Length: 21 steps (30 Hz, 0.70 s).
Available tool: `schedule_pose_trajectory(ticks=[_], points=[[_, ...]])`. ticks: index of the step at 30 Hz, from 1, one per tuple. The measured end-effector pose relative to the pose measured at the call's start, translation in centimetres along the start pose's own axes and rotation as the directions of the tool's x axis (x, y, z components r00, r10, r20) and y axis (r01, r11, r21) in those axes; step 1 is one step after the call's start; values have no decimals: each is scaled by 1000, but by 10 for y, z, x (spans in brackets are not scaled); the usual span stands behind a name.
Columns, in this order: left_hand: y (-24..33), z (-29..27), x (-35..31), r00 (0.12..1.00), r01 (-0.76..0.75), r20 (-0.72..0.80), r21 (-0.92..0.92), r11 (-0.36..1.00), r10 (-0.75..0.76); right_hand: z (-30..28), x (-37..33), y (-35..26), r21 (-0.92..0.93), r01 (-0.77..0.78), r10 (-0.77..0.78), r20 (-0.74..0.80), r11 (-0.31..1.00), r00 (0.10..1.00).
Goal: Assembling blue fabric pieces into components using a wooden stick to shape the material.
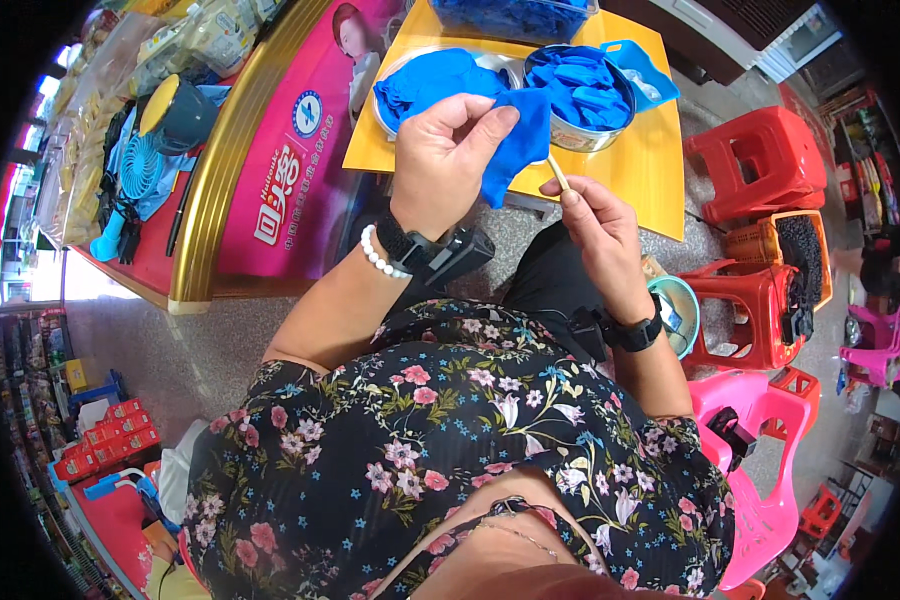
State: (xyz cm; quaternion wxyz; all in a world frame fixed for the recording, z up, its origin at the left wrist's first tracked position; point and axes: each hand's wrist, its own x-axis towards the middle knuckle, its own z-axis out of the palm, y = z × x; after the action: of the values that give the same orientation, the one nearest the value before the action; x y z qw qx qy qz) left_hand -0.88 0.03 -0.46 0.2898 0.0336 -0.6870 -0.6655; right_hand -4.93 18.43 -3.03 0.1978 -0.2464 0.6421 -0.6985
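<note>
A piece of blue cloth [520, 140] is pinched between the thumb and fingers of my left hand [440, 160], its lower corner hanging down. My right hand [600, 235] grips a thin, pale stick [558, 174], whose upper end meets the cloth's right edge. Whether the stick is joined to the cloth, I cannot tell. Just beyond my hands, blue cloth pieces [440, 82] are heaped in a white round tub. More of them fill a round tin [592, 138] on the right. Both containers stand on a yellow table [660, 185].
A clear bin [515, 18] of blue cloth and a light-blue scoop-like tray [642, 72] sit at the table's far side. On the left is a gold-edged counter [205, 200] with a small blue fan [135, 175]. Red stools [760, 160] and a pink chair [770, 470] stand right.
</note>
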Motion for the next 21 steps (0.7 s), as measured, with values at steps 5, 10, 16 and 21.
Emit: schedule_pose_trajectory(ticks=[5, 10, 16, 21], points=[[-5, 10, -13, 998, -50, -48, -29, 998, 48, 2, 0, -5, 242, -101, 100, 16, 965, 995], [-2, 14, -11, 1000, 26, -12, -124, 992, -28, 3, 2, -1, 288, -129, 126, 28, 949, 992], [-5, 5, 4, 999, 47, 27, -135, 990, -43, 5, 4, 5, 70, -29, 28, 9, 997, 1000], [-10, 1, 6, 997, 10, 74, -1, 1000, -10, 8, 7, 5, 29, 3, -2, -14, 1000, 1000]])
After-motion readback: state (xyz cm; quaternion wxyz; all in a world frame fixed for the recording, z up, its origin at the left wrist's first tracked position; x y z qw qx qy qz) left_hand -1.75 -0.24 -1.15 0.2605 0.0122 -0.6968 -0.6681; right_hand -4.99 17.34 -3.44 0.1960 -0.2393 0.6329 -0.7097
